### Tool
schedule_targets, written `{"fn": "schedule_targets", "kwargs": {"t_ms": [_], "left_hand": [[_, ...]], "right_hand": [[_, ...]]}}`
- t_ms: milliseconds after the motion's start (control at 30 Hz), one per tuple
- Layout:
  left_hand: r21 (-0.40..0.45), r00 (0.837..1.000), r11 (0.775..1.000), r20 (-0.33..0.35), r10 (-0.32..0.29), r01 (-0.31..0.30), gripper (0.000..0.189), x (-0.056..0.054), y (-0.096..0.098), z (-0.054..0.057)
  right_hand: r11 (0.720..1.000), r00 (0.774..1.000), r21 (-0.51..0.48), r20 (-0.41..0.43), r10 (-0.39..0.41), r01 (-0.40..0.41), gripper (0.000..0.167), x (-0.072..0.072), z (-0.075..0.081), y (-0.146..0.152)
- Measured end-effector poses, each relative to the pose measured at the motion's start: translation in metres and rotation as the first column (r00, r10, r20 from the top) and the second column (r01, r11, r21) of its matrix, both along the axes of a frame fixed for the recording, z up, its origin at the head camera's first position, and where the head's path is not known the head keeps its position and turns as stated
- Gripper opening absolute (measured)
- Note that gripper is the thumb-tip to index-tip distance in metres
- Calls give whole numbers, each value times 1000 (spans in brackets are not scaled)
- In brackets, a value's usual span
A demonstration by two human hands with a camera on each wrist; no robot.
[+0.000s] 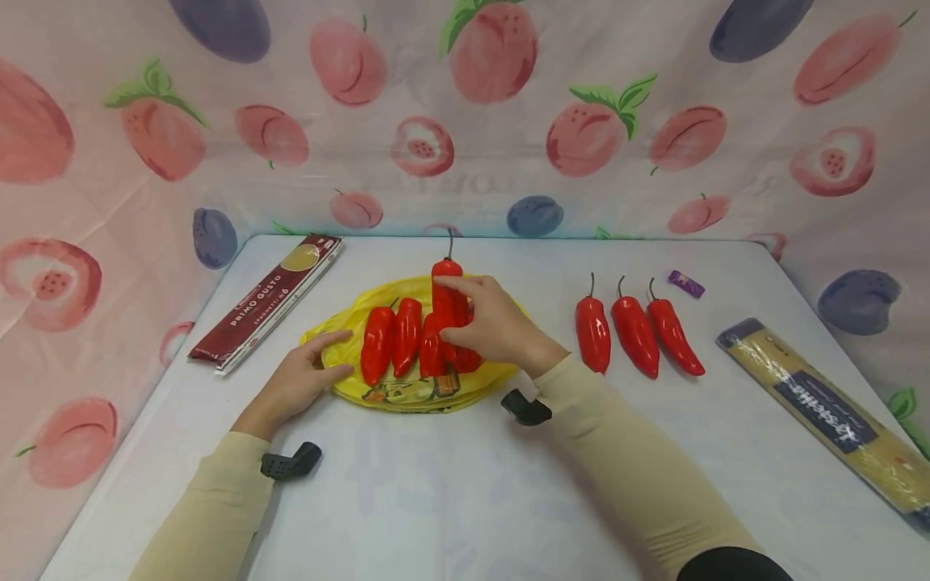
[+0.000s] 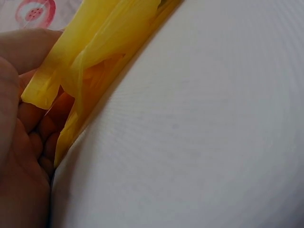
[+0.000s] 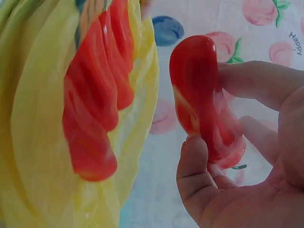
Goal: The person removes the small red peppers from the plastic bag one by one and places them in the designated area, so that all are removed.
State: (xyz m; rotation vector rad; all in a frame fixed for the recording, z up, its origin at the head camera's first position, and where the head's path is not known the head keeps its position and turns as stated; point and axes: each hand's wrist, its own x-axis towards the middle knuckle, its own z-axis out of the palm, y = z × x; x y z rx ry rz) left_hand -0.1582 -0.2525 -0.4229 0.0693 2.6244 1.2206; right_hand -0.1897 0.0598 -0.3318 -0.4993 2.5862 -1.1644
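My left hand (image 1: 301, 383) grips the left edge of a yellow plastic bag (image 1: 341, 317), which lies flattened on the table. In the left wrist view, fingers curl round the loose yellow plastic (image 2: 102, 38). Over the bag, my right hand (image 1: 503, 323) pinches a glossy red pepper (image 1: 445, 300), its stem pointing up. The right wrist view shows this pepper (image 3: 197, 80) between thumb and fingers, apart from the bag. Several other red peppers (image 1: 378, 347) lie side by side on the bag; those at the right are partly hidden by the right hand.
Three red peppers (image 1: 636, 337) lie in a row right of the bag. Near them is a small purple packet (image 1: 686, 284). A maroon spaghetti pack (image 1: 269, 303) lies at the left, a clear spaghetti pack (image 1: 821, 411) at the right. Fruit-printed cloth (image 1: 479, 177) hangs behind the white table (image 1: 407, 500).
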Motion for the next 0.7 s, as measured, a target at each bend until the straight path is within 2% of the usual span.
{"fn": "schedule_targets", "kwargs": {"t_ms": [300,700], "left_hand": [[7,1000,1000,-8,-5,5,66,0,0,1],[-5,1000,1000,-7,-15,15,67,0,0,0]], "right_hand": [[999,999,19,-9,-42,42,74,-2,0,27],[993,995,63,-34,-97,99,75,-5,-12,64]]}}
